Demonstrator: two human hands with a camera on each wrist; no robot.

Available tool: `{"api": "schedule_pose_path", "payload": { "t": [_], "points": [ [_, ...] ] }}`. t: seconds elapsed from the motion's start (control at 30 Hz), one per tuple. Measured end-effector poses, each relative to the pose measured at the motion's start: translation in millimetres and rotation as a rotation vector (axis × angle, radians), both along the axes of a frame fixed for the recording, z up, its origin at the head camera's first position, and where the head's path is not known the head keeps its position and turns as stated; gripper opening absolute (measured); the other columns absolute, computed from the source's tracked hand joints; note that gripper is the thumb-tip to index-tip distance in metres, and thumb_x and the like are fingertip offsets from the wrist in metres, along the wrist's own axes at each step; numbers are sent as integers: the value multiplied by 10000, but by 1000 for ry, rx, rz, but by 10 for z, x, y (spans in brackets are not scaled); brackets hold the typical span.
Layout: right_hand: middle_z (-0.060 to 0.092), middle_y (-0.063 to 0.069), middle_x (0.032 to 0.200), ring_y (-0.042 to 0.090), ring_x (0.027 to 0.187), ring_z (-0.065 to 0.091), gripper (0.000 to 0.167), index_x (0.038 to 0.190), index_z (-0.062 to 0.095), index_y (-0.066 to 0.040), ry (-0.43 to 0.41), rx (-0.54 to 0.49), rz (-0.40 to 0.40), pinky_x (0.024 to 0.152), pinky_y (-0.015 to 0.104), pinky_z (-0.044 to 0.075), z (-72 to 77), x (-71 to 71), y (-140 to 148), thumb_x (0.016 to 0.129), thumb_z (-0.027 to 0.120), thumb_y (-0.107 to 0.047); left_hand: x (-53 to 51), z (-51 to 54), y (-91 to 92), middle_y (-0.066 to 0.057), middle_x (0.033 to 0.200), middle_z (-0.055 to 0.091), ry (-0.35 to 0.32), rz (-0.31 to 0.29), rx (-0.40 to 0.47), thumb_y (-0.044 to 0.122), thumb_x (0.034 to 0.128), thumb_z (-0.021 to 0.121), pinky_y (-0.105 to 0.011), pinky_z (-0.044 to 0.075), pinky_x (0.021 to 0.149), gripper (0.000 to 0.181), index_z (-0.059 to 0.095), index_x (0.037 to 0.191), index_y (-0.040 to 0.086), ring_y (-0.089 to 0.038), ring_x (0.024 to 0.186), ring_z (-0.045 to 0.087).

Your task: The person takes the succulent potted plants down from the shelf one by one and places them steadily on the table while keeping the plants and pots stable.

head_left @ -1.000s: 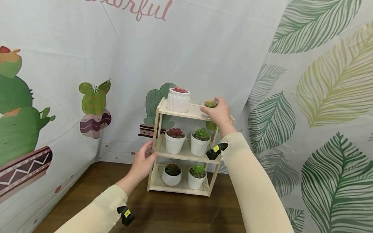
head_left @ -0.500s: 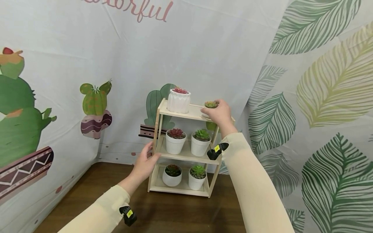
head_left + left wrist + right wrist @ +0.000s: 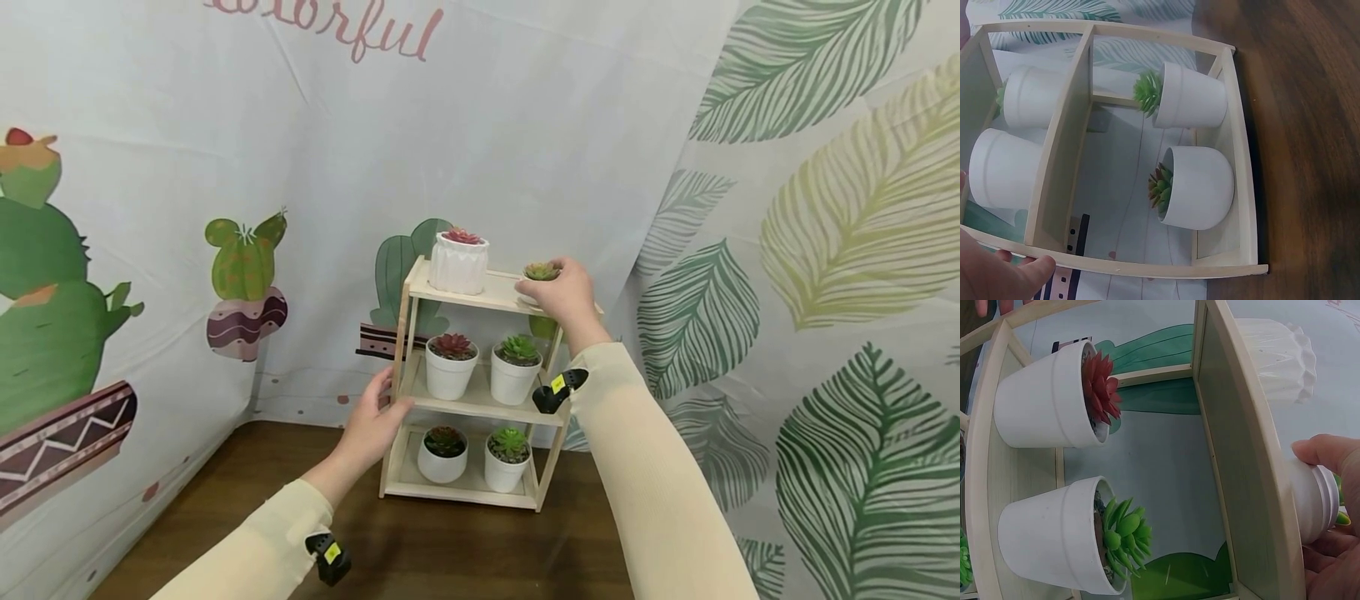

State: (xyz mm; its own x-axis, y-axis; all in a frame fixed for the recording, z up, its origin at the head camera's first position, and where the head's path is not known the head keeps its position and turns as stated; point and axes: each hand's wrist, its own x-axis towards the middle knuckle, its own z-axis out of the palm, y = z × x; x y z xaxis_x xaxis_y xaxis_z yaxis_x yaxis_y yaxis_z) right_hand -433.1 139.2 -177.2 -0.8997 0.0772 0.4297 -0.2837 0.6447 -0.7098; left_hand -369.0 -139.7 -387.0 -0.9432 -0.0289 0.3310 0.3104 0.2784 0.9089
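Observation:
A three-tier wooden shelf (image 3: 472,406) holds potted succulents on every tier. My right hand (image 3: 566,300) grips a small white pot (image 3: 1311,500) with a yellow-green succulent (image 3: 542,272) at the right end of the top tier. At that tier's left end stands a fluted white pot (image 3: 459,267) with a red succulent. My left hand (image 3: 369,421) holds the shelf's left side frame at middle-tier height; its thumb and fingertips lie on the frame in the left wrist view. The middle tier has a red succulent pot (image 3: 450,377) and a green one (image 3: 514,381).
On the bottom tier are a rounded white pot (image 3: 442,465) with a dark succulent and a white pot (image 3: 506,472) with a green one. The shelf stands on a brown wooden table (image 3: 450,550). Behind hangs white cloth (image 3: 540,125) printed with cacti and leaves.
My left hand has shifted slightly along the shelf's side, its thumb a little further over the frame. The right hand and its pot have barely moved.

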Motion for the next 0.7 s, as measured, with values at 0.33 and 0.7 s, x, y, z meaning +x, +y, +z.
{"api": "schedule_pose_path", "payload": {
  "t": [0.33,0.7],
  "points": [
    [493,174,1500,380,1355,504,813,1501,458,-95,5,19,-4,1076,553,487,-19,-12,10,847,781,-453,-11,-6,-10,-221,1666,274,-1,-3,4,322,1064,544,-599,401,1164,699,195,1648,161,-467,1497,354],
    [464,186,1524,386,1395,466,866,1504,435,-58,-42,24,-49,1112,545,459,22,37,27,829,807,-454,-4,0,-1,-227,1660,280,4,-10,12,320,1061,546,-597,409,1158,700,198,1646,154,-472,1490,362]
  ]
}}
